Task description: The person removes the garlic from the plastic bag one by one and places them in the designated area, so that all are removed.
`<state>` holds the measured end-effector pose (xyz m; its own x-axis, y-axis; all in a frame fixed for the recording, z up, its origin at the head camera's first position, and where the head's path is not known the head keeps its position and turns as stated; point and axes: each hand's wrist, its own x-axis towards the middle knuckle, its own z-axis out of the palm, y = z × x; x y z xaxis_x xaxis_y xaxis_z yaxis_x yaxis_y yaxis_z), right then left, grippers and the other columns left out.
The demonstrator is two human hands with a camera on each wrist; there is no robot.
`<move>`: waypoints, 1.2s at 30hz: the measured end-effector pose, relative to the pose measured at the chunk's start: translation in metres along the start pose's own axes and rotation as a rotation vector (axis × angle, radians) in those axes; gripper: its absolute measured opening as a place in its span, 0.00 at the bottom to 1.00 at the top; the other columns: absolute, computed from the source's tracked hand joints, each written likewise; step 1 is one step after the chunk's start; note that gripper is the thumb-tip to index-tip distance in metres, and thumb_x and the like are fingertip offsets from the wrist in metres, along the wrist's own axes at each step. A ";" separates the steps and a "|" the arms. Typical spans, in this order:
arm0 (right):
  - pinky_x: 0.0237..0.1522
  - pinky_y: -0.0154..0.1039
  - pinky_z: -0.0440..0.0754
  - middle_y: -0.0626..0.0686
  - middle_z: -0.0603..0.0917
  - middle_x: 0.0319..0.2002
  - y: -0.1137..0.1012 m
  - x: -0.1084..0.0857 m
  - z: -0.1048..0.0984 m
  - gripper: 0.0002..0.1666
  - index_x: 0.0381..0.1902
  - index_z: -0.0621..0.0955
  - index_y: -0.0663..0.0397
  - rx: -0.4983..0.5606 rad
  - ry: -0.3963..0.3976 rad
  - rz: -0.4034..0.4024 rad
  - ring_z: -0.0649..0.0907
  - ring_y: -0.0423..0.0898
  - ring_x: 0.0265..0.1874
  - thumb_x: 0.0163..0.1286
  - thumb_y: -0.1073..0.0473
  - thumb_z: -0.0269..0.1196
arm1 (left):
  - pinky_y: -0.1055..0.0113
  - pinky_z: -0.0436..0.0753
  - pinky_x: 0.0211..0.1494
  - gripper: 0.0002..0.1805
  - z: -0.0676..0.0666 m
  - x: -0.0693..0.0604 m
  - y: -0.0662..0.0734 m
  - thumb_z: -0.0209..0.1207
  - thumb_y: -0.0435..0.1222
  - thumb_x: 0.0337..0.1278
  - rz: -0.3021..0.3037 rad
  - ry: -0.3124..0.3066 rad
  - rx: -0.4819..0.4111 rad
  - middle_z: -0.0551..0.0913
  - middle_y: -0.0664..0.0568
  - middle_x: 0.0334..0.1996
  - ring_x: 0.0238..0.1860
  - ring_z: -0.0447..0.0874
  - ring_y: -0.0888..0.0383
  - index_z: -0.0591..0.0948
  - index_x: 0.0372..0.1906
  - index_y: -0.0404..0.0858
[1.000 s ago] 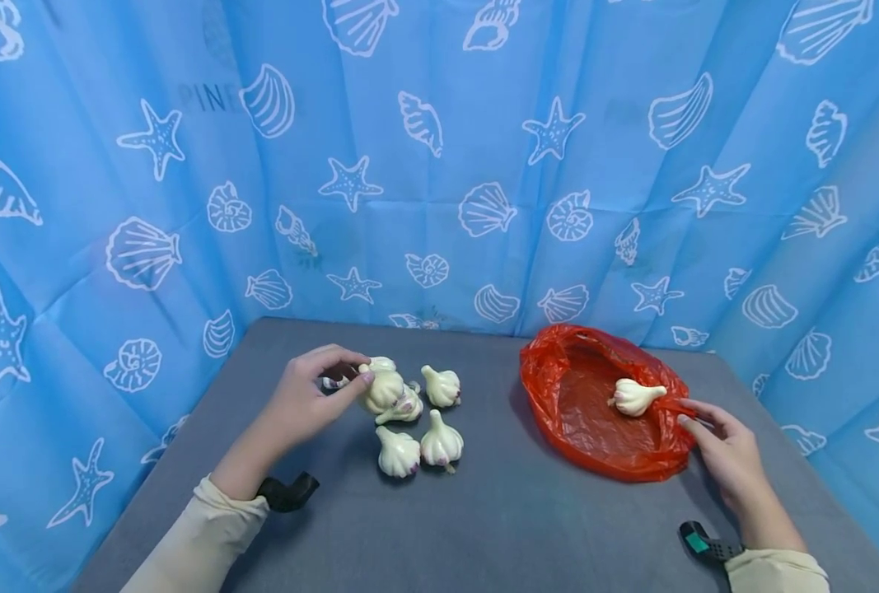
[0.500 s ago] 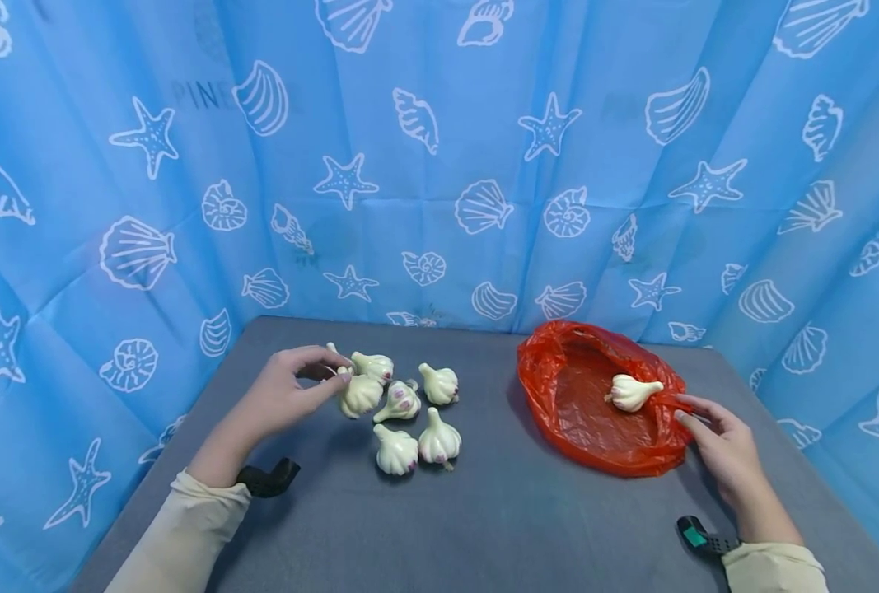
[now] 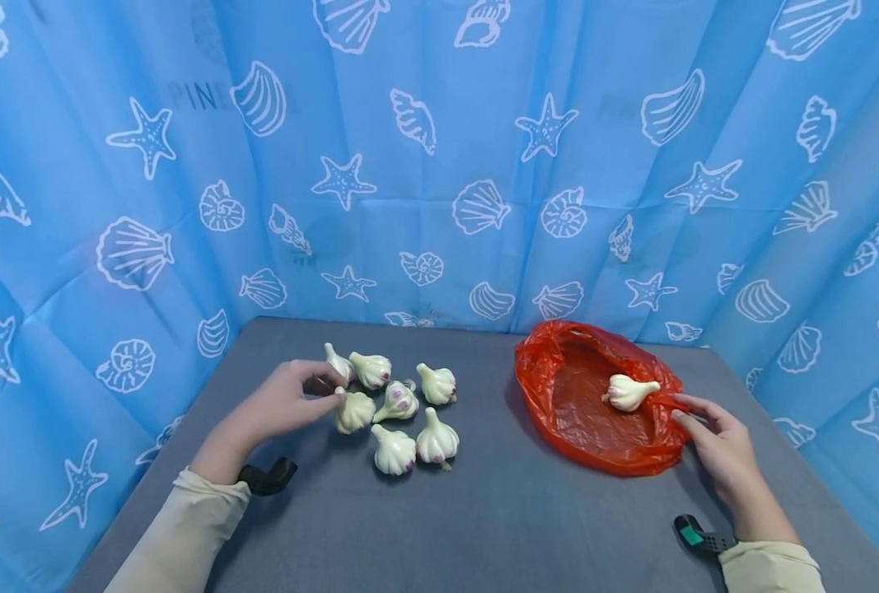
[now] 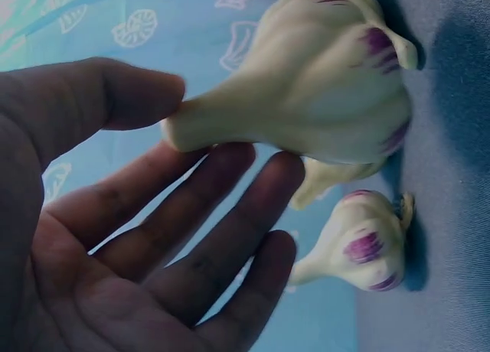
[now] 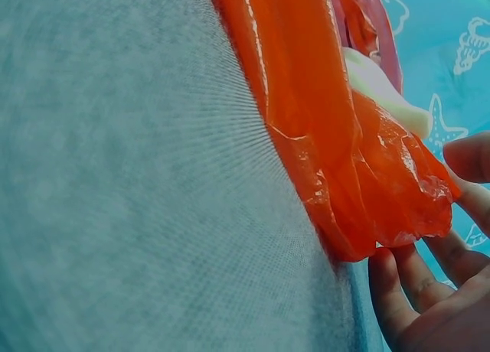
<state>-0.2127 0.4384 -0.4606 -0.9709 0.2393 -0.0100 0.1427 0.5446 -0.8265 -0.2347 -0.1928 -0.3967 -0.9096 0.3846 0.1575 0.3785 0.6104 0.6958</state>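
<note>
My left hand (image 3: 279, 403) pinches the stem of a white garlic bulb (image 3: 353, 411) between thumb and fingertips, at the near left of a loose group. Purple streaks mark this bulb's base in the left wrist view; whether it touches the table cannot be told. Around it lie several more bulbs, among them one garlic bulb (image 3: 395, 450) in front and another garlic bulb (image 3: 437, 384) behind to the right. Far right, my right hand (image 3: 724, 449) pinches the rim of a red plastic bag (image 3: 595, 465). A single garlic bulb (image 3: 629, 393) lies inside that bag.
A grey cloth-covered table (image 3: 483, 527) carries everything. Behind and along both sides hangs a blue curtain (image 3: 439, 165) with white shell and starfish prints. Dark wrist-worn cameras sit on both wrists, such as the left camera (image 3: 268, 476).
My left hand has carried its garlic bulb left and lower, away from the bulbs behind it, now showing them more fully. The right hand keeps its grip on the bag.
</note>
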 end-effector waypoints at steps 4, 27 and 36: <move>0.41 0.25 0.85 0.65 0.71 0.70 0.000 0.000 0.001 0.37 0.76 0.71 0.60 0.002 -0.004 0.012 0.74 0.22 0.42 0.83 0.40 0.56 | 0.55 0.87 0.52 0.06 0.000 -0.001 -0.001 0.66 0.35 0.68 -0.010 -0.044 -0.002 0.89 0.46 0.49 0.47 0.89 0.54 0.89 0.46 0.41; 0.41 0.25 0.85 0.56 0.74 0.63 0.002 0.001 0.000 0.36 0.74 0.72 0.61 0.004 -0.001 -0.012 0.76 0.21 0.41 0.83 0.41 0.57 | 0.54 0.87 0.53 0.05 0.005 0.000 -0.004 0.67 0.36 0.66 -0.004 -0.187 -0.041 0.90 0.54 0.42 0.47 0.90 0.56 0.87 0.44 0.41; 0.40 0.23 0.83 0.68 0.67 0.74 -0.001 -0.001 0.001 0.37 0.76 0.70 0.60 -0.007 -0.001 0.007 0.72 0.24 0.44 0.84 0.40 0.54 | 0.57 0.88 0.52 0.04 0.006 -0.001 0.002 0.67 0.35 0.65 -0.003 -0.241 -0.048 0.88 0.52 0.41 0.47 0.90 0.55 0.86 0.41 0.40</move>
<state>-0.2125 0.4368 -0.4604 -0.9701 0.2422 -0.0165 0.1510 0.5488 -0.8222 -0.2320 -0.1875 -0.3993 -0.8413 0.5405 -0.0126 0.3619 0.5804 0.7295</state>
